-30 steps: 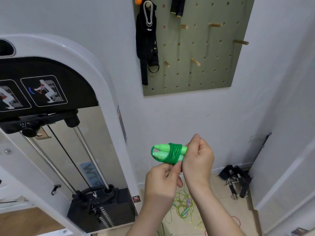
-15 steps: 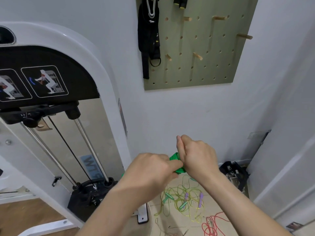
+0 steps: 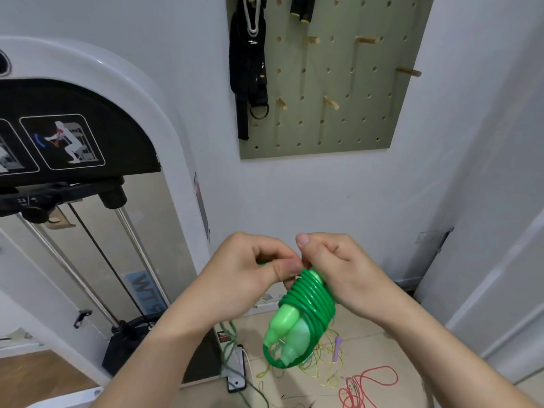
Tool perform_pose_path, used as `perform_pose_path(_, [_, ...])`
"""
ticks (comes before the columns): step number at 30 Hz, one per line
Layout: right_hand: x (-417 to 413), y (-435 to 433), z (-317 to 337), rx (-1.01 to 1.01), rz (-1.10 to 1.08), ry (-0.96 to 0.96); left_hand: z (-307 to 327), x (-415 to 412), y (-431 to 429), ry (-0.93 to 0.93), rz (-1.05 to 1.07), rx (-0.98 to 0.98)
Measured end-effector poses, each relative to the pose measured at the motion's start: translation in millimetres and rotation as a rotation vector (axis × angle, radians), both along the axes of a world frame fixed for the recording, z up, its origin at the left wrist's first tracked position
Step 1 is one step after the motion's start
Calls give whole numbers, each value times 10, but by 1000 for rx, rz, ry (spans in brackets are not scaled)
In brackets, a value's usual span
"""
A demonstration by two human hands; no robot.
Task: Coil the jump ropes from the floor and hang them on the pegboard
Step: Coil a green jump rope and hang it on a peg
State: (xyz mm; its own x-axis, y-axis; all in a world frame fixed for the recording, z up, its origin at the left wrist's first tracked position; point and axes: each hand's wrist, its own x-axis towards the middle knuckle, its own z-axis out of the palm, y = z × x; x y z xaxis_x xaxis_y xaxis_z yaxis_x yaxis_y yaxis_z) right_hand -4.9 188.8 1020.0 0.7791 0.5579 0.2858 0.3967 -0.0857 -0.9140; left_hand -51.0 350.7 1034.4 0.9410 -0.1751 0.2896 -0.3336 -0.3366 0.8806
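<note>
A green jump rope (image 3: 297,316) is wound tightly around its two light-green handles, which point down toward the floor. My right hand (image 3: 338,275) grips the upper end of the bundle. My left hand (image 3: 250,275) pinches the rope's end at the top of the coil, beside my right thumb. The olive pegboard (image 3: 347,122) hangs on the wall above, with several bare wooden pegs (image 3: 331,102). On the floor below lie a tangled yellow-green rope with purple handles (image 3: 329,360) and a red rope (image 3: 368,387).
A black strap with a metal ring (image 3: 250,69) and a pair of black handles (image 3: 303,7) hang on the pegboard's upper left. A white cable exercise machine (image 3: 88,201) fills the left. A white power strip (image 3: 235,369) lies on the floor by its base.
The view tilted and the pegboard shifted. The wound bundle, hidden between my hands half a second ago, now hangs handles-down below them; a second ago it lay sideways.
</note>
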Motion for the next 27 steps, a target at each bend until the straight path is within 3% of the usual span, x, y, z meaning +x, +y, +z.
perform_pose_path(6, [-94,-17,173,256,-114,114,-52,69,-118,205,-47,-556])
perform_pose_path(10, [-119,-27,236,341,-198,145,-64,47,-298,270,-57,-760])
perform_pose_path(12, [-130,-11,249,412,-288,210,-57,23,-376,253,0,-765])
perform_pose_path(14, [-126,-6,266,511,-396,325,-92,-16,-440,157,127,-594])
perform_pose_path(18, [-65,12,275,671,-566,427,-213,-140,-573,-231,302,118])
perform_pose_path(21, [8,21,149,625,-728,292,-285,-143,-605,-386,421,453])
perform_pose_path(24, [59,14,-5,471,-883,99,-300,-136,-675,-394,547,734])
perform_pose_path(27, [59,17,-76,368,-995,-82,-340,-137,-732,-358,523,901])
